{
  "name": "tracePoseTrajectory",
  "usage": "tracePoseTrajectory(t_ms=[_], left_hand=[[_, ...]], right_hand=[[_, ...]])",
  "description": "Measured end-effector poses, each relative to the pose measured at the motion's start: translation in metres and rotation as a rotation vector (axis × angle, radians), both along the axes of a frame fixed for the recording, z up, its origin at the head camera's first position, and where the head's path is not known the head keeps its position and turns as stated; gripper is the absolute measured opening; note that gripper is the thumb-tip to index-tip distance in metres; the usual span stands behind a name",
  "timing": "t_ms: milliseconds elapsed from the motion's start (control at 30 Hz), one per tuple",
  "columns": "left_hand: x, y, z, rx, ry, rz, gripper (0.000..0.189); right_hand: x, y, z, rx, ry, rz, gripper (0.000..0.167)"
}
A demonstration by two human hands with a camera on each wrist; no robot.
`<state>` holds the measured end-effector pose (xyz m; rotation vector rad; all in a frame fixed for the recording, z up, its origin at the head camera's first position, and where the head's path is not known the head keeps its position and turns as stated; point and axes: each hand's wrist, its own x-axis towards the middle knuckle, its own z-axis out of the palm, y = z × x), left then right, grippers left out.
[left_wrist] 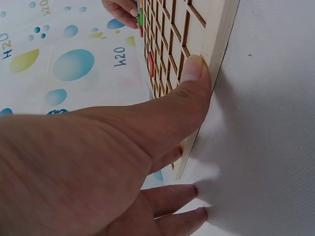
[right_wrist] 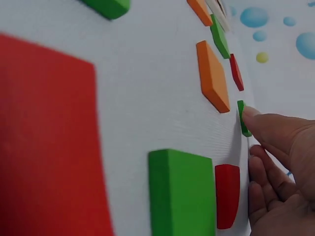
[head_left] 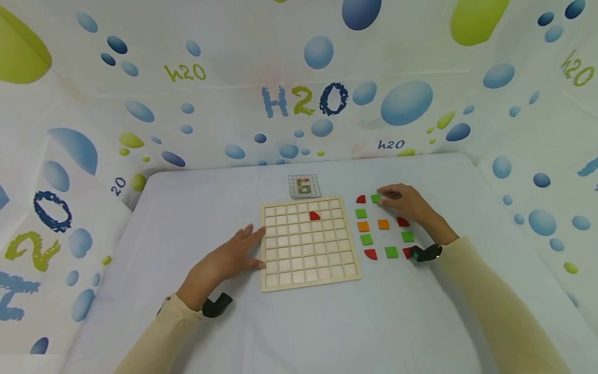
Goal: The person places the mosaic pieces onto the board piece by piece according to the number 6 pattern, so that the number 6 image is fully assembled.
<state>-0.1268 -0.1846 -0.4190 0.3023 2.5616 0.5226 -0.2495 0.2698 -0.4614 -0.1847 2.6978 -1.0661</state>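
A square wooden grid board (head_left: 310, 284) lies on the table, with one red quarter-circle tile (head_left: 314, 216) in a cell of its upper part. At the board's left edge rests my left hand (head_left: 231, 257); in the left wrist view its thumb (left_wrist: 193, 71) touches the wooden rim and the other fingers are spread. Right of the board, my right hand (head_left: 404, 201) pinches a green square tile (head_left: 375, 198) at the far end of the loose tiles. The right wrist view shows the thumb against that green tile (right_wrist: 243, 118); its fingertips behind are partly hidden.
Loose tiles lie right of the board: several green squares (head_left: 391, 252), orange squares (head_left: 363, 226) and red quarter-circles (head_left: 370, 254). Behind the board lies a small pattern card (head_left: 297, 190) with a coloured grid figure. A printed cloth (head_left: 224, 114) hangs behind the white table.
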Motion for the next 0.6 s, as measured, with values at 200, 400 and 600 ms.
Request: tracePoseTrajectory(t_ms=[200, 400, 600], left_hand=[[-0.0012, 0.0009, 0.001, -0.012, -0.008, 0.006, 0.094], [-0.0023, 0.0018, 0.0025, -0.016, -0.018, 0.011, 0.094], [-0.0019, 0.0028, 0.0033, -0.004, -0.021, 0.015, 0.094]], right_hand=[[0.0006, -0.0023, -0.0041, -0.004, 0.022, 0.017, 0.045], [0.0002, -0.0028, -0.007, -0.001, 0.028, 0.002, 0.042], [0.0008, -0.0013, -0.0081, 0.012, 0.054, 0.01, 0.041]])
